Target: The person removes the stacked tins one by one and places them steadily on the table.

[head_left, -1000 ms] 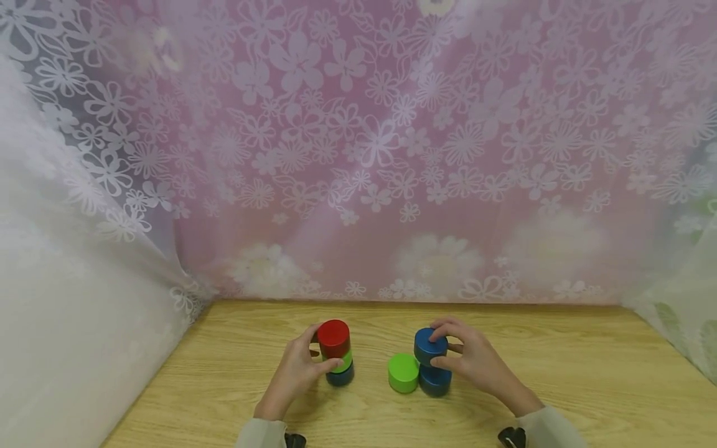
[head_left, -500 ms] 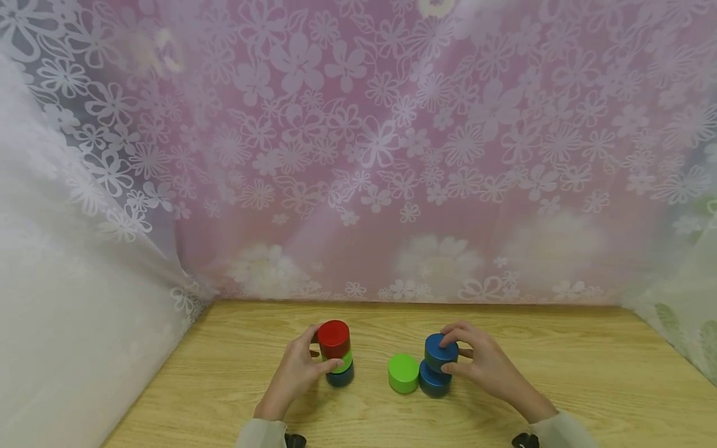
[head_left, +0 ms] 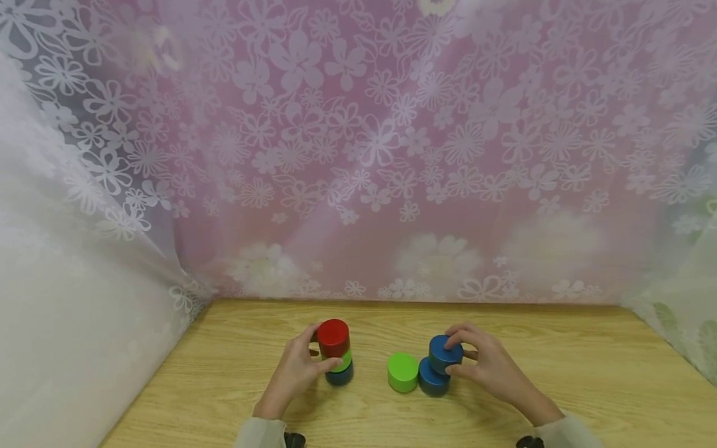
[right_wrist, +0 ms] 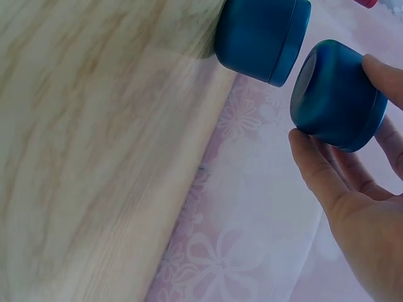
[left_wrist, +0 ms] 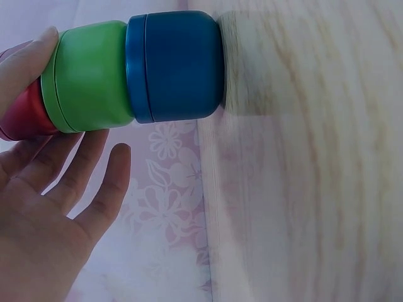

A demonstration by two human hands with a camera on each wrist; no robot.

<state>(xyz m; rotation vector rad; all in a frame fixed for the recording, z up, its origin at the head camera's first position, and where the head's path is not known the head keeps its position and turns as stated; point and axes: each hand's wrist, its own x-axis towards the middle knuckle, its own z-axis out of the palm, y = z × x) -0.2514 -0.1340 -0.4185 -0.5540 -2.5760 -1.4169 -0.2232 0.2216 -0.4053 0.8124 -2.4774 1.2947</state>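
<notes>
By the left hand (head_left: 295, 371), the red tin (head_left: 333, 338) and the middle green tin (left_wrist: 94, 77) are gripped between thumb and fingers; beneath them, the bottom blue tin (left_wrist: 182, 67) is stood on the desk (head_left: 588, 373). This upright stack is seen at 9 o'clock from the lone green tin (head_left: 403, 372). At 3 o'clock, the lower blue tin (head_left: 433, 381) is set. By the right hand (head_left: 492, 363), the upper blue tin (right_wrist: 337, 97) is pinched, tilted, just apart from the lower one, at its 1 o'clock.
</notes>
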